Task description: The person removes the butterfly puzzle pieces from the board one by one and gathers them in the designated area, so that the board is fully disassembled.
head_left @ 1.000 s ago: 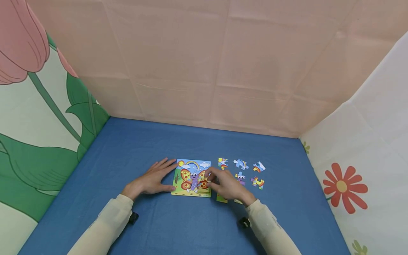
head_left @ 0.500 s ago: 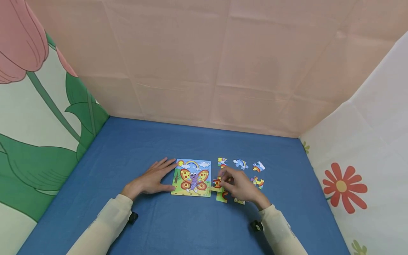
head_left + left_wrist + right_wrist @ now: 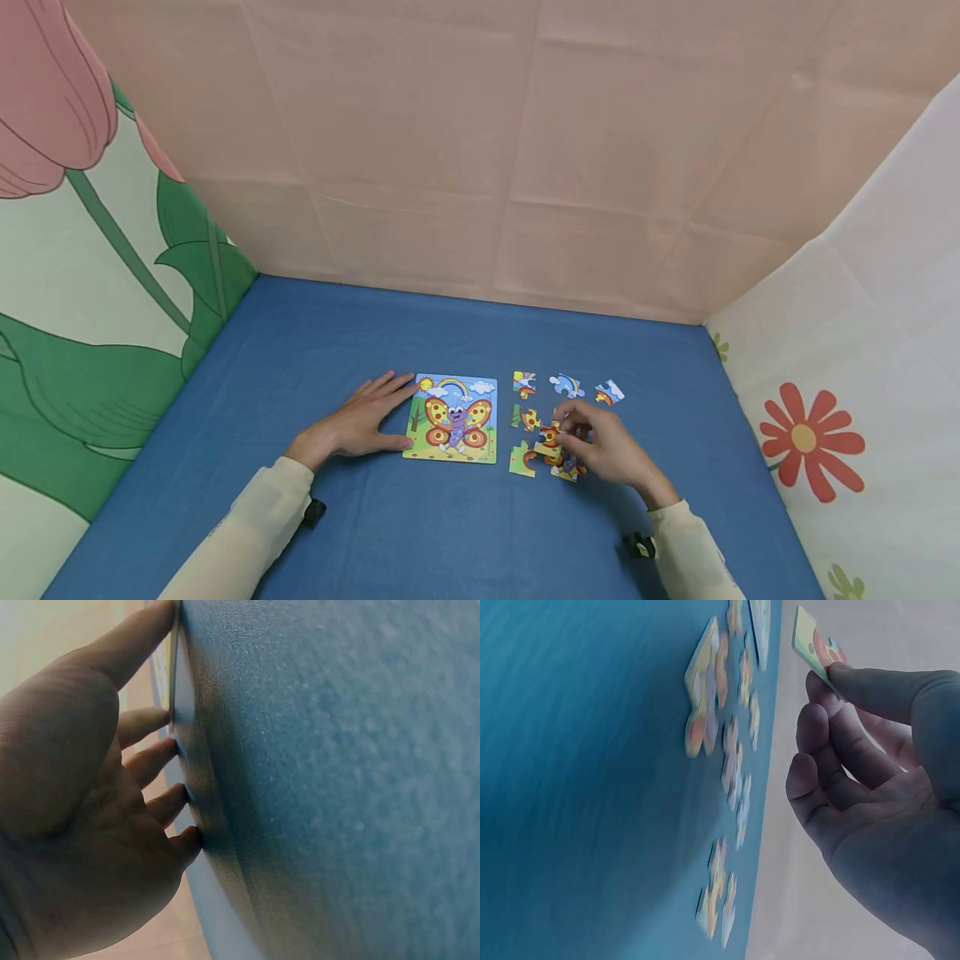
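A square picture board [image 3: 456,421] with a butterfly, sun and rainbow lies on the blue tabletop. My left hand [image 3: 363,421] spreads its fingers at the board's left edge, thumb at the lower corner; the left wrist view shows this hand [image 3: 97,780] with extended fingertips down at the surface. Between thumb and fingertips, my right hand [image 3: 607,446] pinches a yellow and red jigsaw piece [image 3: 810,641], raised above the table in the right wrist view. In the head view this piece overlaps the loose pieces beneath it, partly hiding the lower middle one [image 3: 570,473].
Loose jigsaw pieces lie in rows right of the board: a sun piece [image 3: 524,382], a rainbow piece [image 3: 567,385] and a cloud piece [image 3: 609,392] at the back, a wing piece [image 3: 528,418] and a green corner piece [image 3: 521,460] nearer. Fabric walls enclose the table [image 3: 435,533].
My right hand has moved rightward from over the board to above the loose pieces, carrying the jigsaw piece. My left hand has stayed at the board's edge.
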Available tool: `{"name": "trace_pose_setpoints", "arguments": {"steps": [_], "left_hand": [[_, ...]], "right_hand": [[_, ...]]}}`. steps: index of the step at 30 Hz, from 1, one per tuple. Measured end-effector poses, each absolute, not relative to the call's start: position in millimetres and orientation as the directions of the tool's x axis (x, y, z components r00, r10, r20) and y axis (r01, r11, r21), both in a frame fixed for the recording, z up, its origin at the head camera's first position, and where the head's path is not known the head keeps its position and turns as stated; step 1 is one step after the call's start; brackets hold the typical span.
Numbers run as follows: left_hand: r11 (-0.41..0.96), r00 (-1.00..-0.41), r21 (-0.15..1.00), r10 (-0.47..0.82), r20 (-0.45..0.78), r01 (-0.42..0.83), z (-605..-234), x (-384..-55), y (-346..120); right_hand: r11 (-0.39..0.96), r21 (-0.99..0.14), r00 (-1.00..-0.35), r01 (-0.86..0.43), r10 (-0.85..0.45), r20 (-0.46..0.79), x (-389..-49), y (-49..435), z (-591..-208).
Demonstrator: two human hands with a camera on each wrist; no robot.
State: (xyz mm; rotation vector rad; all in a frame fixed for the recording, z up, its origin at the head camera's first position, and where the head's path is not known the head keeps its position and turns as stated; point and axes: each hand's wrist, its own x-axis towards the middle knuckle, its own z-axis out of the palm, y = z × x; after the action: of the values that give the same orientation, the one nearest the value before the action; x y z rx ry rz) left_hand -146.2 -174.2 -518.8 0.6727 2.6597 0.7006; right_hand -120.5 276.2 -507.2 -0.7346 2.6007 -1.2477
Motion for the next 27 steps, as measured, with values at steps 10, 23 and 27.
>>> {"name": "trace_pose_setpoints", "arguments": {"steps": [10, 23, 27], "left_hand": [[0.768, -0.839, 0.529, 0.515, -0.176, 0.361, -521.0, -146.4, -173.9], [0.771, -0.84, 0.526, 0.512, -0.177, 0.359, -521.5, -147.3, -174.4], [0.771, -0.841, 0.526, 0.511, -0.177, 0.358, -521.3, -147.4, -174.4]], "right_hand": [[0.575, -0.766, -0.907, -0.287, -0.42, 0.025, -110.2, 326.7, -513.6], [0.584, -0.779, -0.914, -0.227, -0.404, -0.037, -94.8, 367.3, -520.6], [0.588, -0.776, -0.912, -0.229, -0.409, -0.041, -94.2, 369.7, -524.2]]}}
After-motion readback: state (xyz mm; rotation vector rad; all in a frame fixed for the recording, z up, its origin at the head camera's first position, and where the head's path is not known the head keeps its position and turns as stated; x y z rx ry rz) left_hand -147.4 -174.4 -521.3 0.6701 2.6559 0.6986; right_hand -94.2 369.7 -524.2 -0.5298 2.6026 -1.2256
